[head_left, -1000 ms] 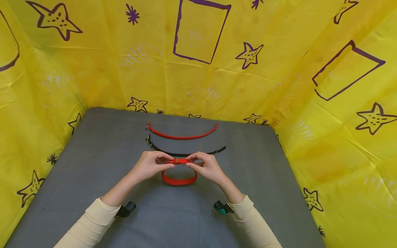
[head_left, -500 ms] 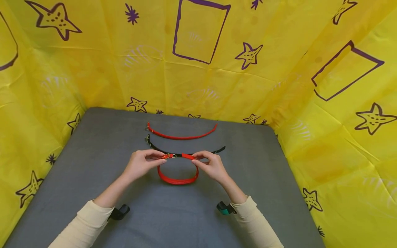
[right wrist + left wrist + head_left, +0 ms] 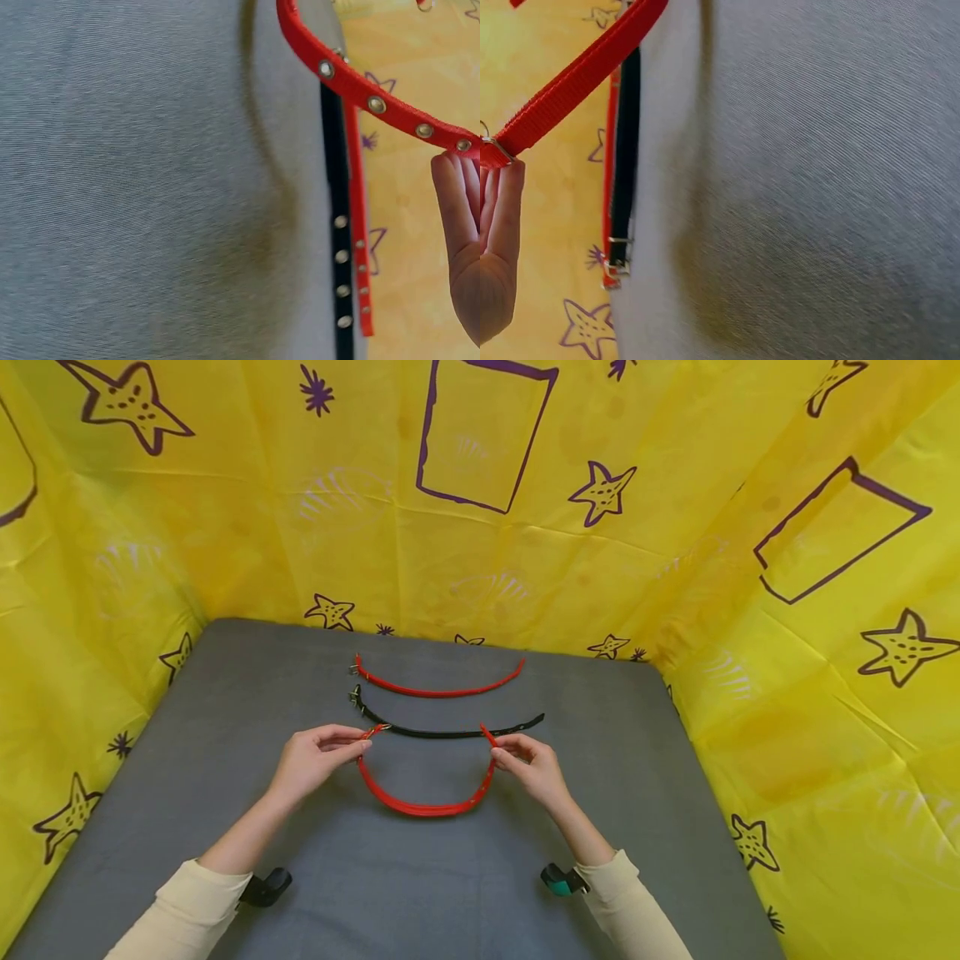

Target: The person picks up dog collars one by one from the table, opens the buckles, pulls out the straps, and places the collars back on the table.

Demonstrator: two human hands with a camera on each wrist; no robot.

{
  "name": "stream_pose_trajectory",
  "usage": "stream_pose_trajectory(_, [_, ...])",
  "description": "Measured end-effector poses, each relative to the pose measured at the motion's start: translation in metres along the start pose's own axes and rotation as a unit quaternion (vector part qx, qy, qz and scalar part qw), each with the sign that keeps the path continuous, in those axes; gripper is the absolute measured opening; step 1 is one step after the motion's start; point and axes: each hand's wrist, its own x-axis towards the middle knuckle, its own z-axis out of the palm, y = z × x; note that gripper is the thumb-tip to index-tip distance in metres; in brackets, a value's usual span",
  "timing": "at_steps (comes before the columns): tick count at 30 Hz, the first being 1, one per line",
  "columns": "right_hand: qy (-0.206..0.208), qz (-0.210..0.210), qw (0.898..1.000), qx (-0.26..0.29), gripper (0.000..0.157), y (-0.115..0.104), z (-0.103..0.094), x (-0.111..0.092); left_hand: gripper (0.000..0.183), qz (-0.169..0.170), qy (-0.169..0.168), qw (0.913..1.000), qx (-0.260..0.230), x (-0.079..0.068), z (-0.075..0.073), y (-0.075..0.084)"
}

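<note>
Both hands hold a red collar (image 3: 427, 811) by its two ends, its middle sagging in a U above the grey table. The left hand (image 3: 311, 760) pinches the buckle end; in the left wrist view metal hardware (image 3: 500, 148) shows just by the fingertips. The right hand (image 3: 531, 766) pinches the other end between thumb and fingers, and its tip sticks up past them. Metal eyelets (image 3: 376, 104) line that end in the right wrist view. Just beyond the hands lies a black collar (image 3: 442, 735), stretched out in a shallow curve.
A second red collar (image 3: 435, 695) lies behind the black one, buckle to the left. The grey table (image 3: 420, 893) is enclosed by yellow cloth walls (image 3: 247, 527) with purple stars and frames. Dark wrist-worn devices (image 3: 267, 887) sit under both forearms.
The hands have moved apart, left hand leftward and right hand rightward. The red collar's ends, together one second ago, have separated, and its closed loop has widened into a U.
</note>
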Motion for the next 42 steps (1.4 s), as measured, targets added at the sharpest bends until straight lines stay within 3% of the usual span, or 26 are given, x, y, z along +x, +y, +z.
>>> stream_pose_trajectory(4, [0.021, 0.040, 0.998, 0.050, 0.026, 0.008, -0.004, -0.003, 0.041, -0.032, 0.011, 0.9987, -0.037, 0.000, -0.004, -0.007])
stream_pose_trajectory(10, [0.051, 0.050, 0.995, 0.067, 0.028, 0.023, -0.008, -0.009, 0.049, -0.077, 0.021, 0.9935, -0.081, 0.001, -0.010, -0.015])
stream_pose_trajectory(20, [0.094, 0.095, 0.982, 0.134, 0.023, 0.034, -0.015, -0.015, 0.049, -0.119, 0.028, 0.9922, -0.025, 0.000, -0.020, -0.024])
stream_pose_trajectory(33, [0.148, 0.176, 0.964, 0.132, 0.029, 0.050, -0.027, -0.026, 0.052, -0.199, -0.021, 0.9785, -0.049, 0.003, -0.027, -0.039])
stream_pose_trajectory(42, [0.139, 0.198, 0.964, 0.110, 0.028, 0.057, -0.034, -0.029, 0.047, -0.241, -0.058, 0.9677, -0.045, 0.006, -0.031, -0.043])
